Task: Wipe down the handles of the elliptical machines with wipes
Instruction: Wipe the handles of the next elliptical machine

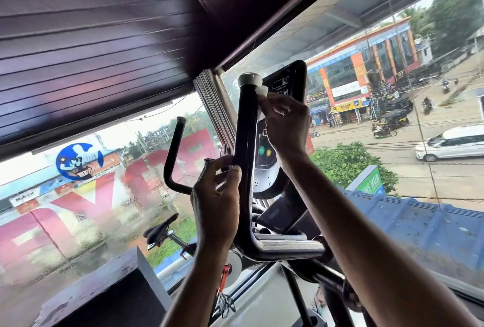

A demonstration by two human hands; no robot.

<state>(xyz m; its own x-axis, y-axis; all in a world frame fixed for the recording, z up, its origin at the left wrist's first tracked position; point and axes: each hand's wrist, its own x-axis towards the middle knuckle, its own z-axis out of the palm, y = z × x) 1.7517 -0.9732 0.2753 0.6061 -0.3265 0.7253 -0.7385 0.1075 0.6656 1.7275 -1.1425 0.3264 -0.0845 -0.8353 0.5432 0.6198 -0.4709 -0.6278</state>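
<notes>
A black elliptical handle with a grey end cap rises upright in the middle of the head view. My right hand pinches a white wipe against the handle's upper right side, just under the cap. My left hand grips the same handle lower down, thumb on its front. A second black handle stands to the left, with no hand on it.
The machine's console with coloured buttons sits behind the handle. A chromed crossbar runs right from the handle's bend. Large windows stand close ahead, a dark slatted ceiling overhead, and a bike saddle at lower left.
</notes>
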